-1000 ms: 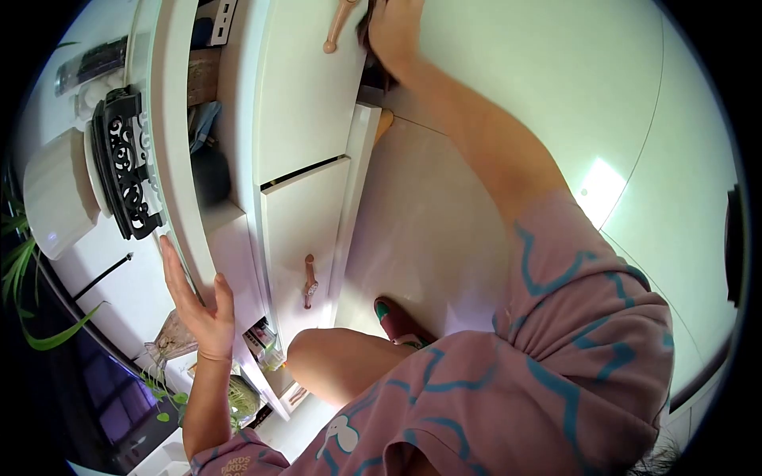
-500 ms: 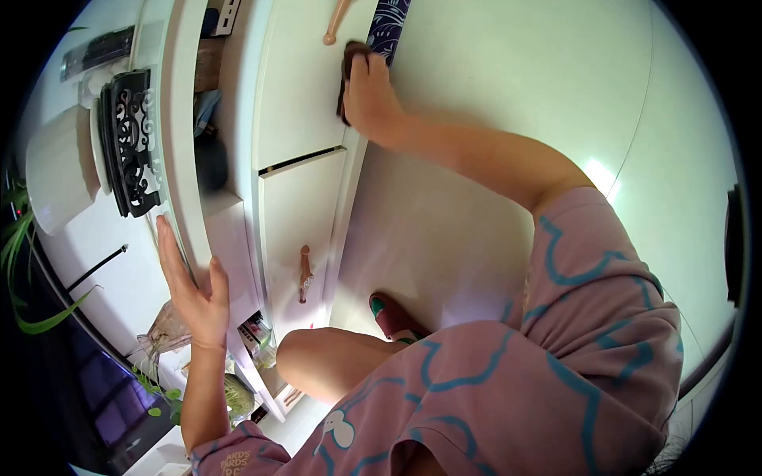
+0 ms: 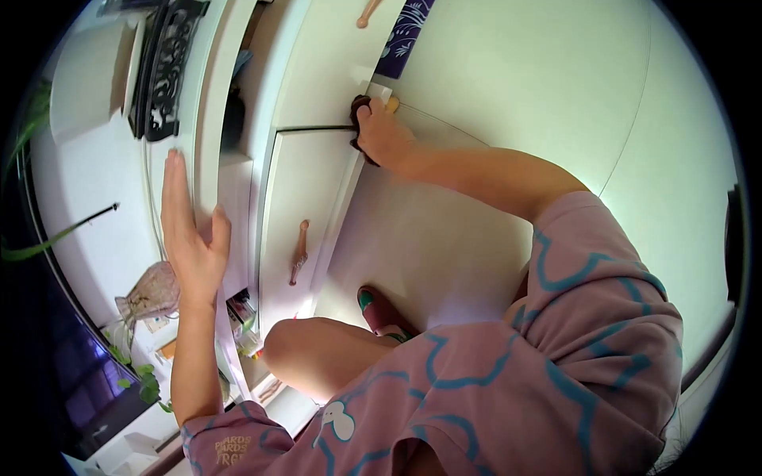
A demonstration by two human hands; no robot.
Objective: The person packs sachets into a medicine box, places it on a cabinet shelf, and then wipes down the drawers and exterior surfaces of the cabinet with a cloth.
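My left hand [image 3: 194, 238] lies flat on the top edge of the white cabinet [image 3: 208, 119], its fingers straight and the thumb apart. Beyond its fingertips stands a black scrollwork holder [image 3: 168, 71]. My right hand [image 3: 386, 136] is closed over a dark brown cloth [image 3: 361, 111]. It presses the cloth against the lower edge of the drawer fronts, close to the gap between two of them. The nearer drawer front [image 3: 309, 182] carries a wooden handle [image 3: 299, 252]. Part of the cloth is hidden under my fingers.
Pale floor tiles [image 3: 508, 87] spread to the right, with a purple patterned strip [image 3: 406, 36] by the cabinet's base. My shoe [image 3: 381, 309] stands near the drawers. A mesh pouch [image 3: 151, 292] and green leaves [image 3: 147, 385] are on the cabinet top. An open shelf [image 3: 238, 119] holds dark items.
My right hand has slid the cloth along the drawers' lower edge, from the farther front to the gap nearer me. My left hand stays flat on the cabinet edge. The view has shifted slightly.
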